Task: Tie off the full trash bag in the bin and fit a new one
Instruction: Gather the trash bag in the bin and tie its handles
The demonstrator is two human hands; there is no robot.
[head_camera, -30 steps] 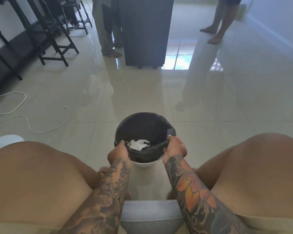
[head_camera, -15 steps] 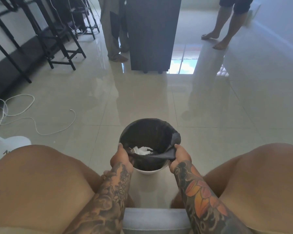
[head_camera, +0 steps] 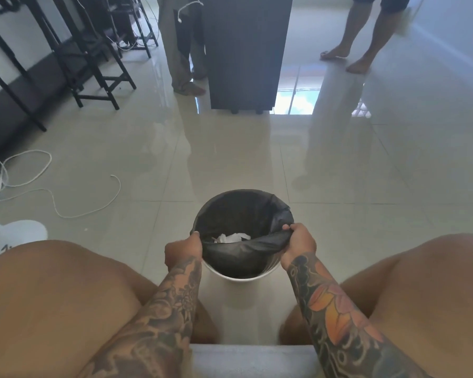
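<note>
Black plastic is gathering along the near side of the trash bag, which is sitting inside a small white bin on the tiled floor, between the seated person's knees. Crumpled white paper is lying inside the bag, low down. The left hand is pinching the bag's edge at the bin's left rim, closed on the plastic, and the right hand is gripping the edge at the right rim, fingers curled over a fold of it. Between the two hands the near lip is hanging free of the rim and sagging inward, while the far lip is looking as though it is folded over the bin's far edge. The step in hand seems to be freeing the bag's mouth from the rim, ahead of tying. The next move is likely calling for peeling the far lip off as well, then drawing both hands together so the mouth bunches enough to knot. No fresh bag is showing anywhere in view. Farther out, a white cord is lying loose on the floor to the left, a dark cabinet is standing beyond the bin, and two other people's bare feet are resting on the tiles near it.
</note>
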